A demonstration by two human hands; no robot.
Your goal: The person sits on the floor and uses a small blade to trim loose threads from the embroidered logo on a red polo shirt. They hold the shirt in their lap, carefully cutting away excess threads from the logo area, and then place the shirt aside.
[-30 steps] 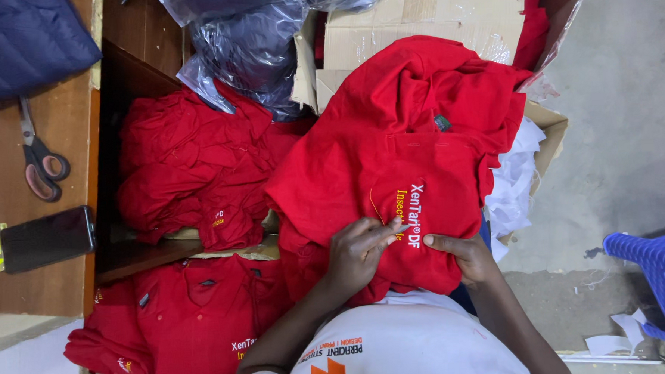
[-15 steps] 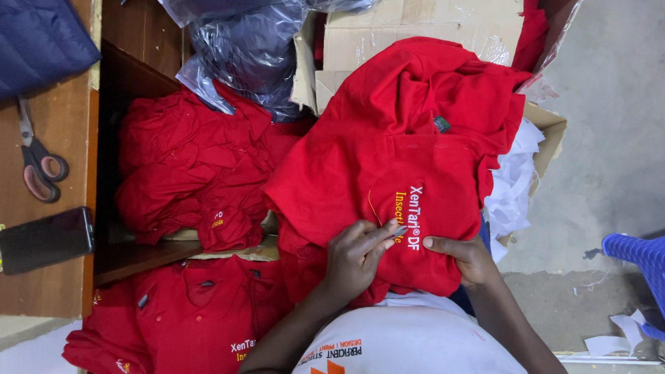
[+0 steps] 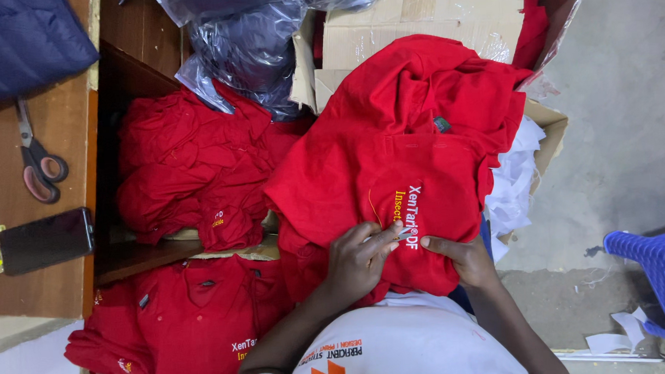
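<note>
A red polo shirt (image 3: 391, 169) with white and yellow embroidered lettering lies spread over my lap and a cardboard box. My left hand (image 3: 358, 257) rests on its lower part, fingertips pinched together at the lettering. A small pale grey bit shows between them; I cannot tell what it is. My right hand (image 3: 462, 256) grips the shirt's folded edge just right of the lettering, thumb on top. A loose yellow thread (image 3: 371, 205) hangs beside the embroidery.
More red shirts are piled at left (image 3: 190, 171) and lower left (image 3: 181, 321). Dark plastic bags (image 3: 251, 41) lie above them. Scissors (image 3: 38, 159) and a phone (image 3: 45, 241) sit on the wooden surface at left. A blue plastic stool (image 3: 658, 277) stands at right.
My left fingertips have shifted slightly along the lettering. The right hand and the shirt stay where they were.
</note>
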